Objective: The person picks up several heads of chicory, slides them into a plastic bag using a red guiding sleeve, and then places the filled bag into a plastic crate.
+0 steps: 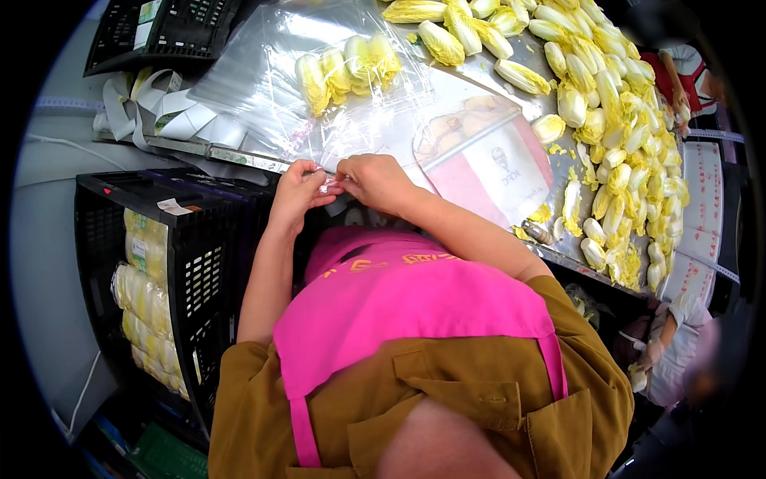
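My left hand [301, 190] and my right hand [374, 182] meet at the table's near edge. Between them, the fingers of both pinch the gathered end of a clear plastic bag [329, 184]. Beyond my hands, several small yellow napa cabbages [347, 69] lie side by side under clear film. It looks like the same bag, but glare hides where one sheet ends and another starts. More flat clear plastic bags [245, 78] spread to the left of them. A printed sheet [479, 161] lies on the table, right of the bagged cabbages.
Loose napa cabbages [616, 120] are heaped along the right of the metal table [574, 254]. A knife handle [537, 232] rests near its edge. A black crate [203, 281] of packed cabbages stands at left, below white label strips [185, 120]. Two people [688, 78] work at the right.
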